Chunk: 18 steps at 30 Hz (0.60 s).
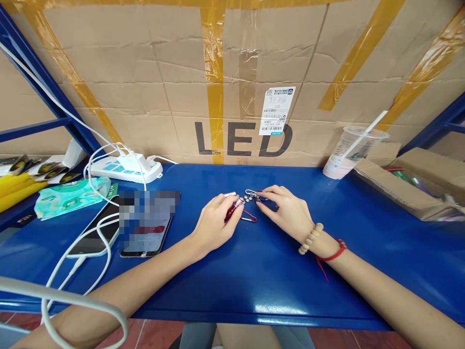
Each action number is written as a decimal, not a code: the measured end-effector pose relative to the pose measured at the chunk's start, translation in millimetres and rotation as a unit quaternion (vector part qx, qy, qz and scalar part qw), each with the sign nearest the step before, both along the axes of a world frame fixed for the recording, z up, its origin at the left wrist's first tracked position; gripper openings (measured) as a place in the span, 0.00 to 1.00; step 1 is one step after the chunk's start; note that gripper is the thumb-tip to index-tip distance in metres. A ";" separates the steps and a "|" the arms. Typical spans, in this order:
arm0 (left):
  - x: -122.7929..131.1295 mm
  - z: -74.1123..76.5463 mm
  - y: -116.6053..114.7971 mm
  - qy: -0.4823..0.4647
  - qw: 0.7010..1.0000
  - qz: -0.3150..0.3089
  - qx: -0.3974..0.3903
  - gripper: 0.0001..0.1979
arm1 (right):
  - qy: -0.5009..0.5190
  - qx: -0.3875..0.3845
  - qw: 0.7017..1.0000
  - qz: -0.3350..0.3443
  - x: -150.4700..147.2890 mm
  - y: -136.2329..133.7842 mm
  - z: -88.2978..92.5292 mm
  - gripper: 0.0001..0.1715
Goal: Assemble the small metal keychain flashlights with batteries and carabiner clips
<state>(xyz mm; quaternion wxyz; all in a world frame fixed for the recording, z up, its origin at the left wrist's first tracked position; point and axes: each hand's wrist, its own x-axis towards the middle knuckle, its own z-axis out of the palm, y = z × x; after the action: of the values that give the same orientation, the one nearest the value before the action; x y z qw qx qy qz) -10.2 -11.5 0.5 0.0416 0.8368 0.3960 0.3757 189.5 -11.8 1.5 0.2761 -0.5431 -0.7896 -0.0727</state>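
- The left hand pinches a glossy red metal tube between thumb and fingers, tilted, just above the middle of the blue desk.
- The right hand reaches in from the other side, thumb and index finger slightly apart at some small dark parts; whether it grips one cannot be told.
- Between the hands lie a few button cells, near a silver hook.
- A red carabiner lies on the desk just beside the left hand's fingertips.
- A beaded bracelet and a red cord bracelet circle the right wrist.
- To the left, two smartphones lie side by side, with a white cable looping over them.
- Behind them are a green tissue pack and a white power strip.
- At the far right, a plastic cup with a straw stands beside an open cardboard box.
- A large taped carton marked "LED" stands behind the desk, bearing a shipping label.
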 end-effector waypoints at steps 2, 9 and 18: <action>0.1 1.4 -1.1 -0.012 1.000 -0.003 -0.004 0.09 | -0.039 -0.026 0.999 -0.010 2.0 2.5 -3.7 0.14; 0.4 1.1 -1.3 -0.019 0.999 -0.025 0.015 0.08 | -0.069 -0.027 0.997 -0.029 2.3 5.5 -5.5 0.14; -1.2 4.1 -1.8 -0.010 0.998 -0.064 -0.016 0.10 | -0.056 -0.036 0.997 -0.037 -0.4 3.7 -2.2 0.12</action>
<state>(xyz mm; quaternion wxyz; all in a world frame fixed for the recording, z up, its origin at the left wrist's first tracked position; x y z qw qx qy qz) -11.4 -13.3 4.6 0.0824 0.8558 0.3473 0.3744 189.1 -8.1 -0.7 0.2090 -0.5769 -0.7851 -0.0849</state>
